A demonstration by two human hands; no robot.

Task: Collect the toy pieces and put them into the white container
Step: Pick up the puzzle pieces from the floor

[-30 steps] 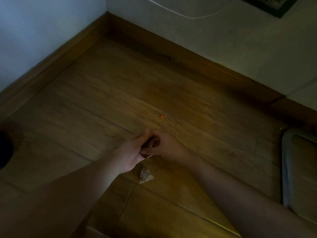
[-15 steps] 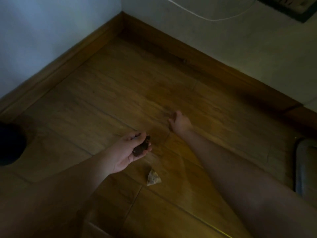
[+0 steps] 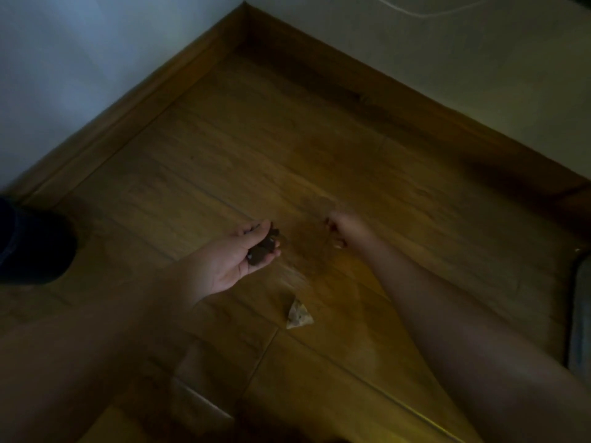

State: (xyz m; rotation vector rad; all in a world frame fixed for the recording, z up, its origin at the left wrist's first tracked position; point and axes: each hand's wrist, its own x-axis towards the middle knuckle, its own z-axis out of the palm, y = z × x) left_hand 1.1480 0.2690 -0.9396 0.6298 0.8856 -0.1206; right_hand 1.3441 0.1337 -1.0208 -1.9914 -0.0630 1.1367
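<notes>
Cupping toy pieces (image 3: 261, 247) as before, the left hand (image 3: 228, 265) waits while the blurred right hand (image 3: 347, 231) has curled, perhaps round something.

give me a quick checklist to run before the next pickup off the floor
1. Left hand secure on the dark toy pieces: ok, they sit cupped in the upturned palm and fingers.
2. Right hand free to pick: cannot tell, its fingers are curled and blurred.
3. Pale triangular piece reachable: ok, it lies bare on the floor between the two forearms.
4. Container ready to receive: cannot tell, only a strip shows at the right edge.
5. Light good enough to spot small pieces: not ok, the scene is dim.
</notes>
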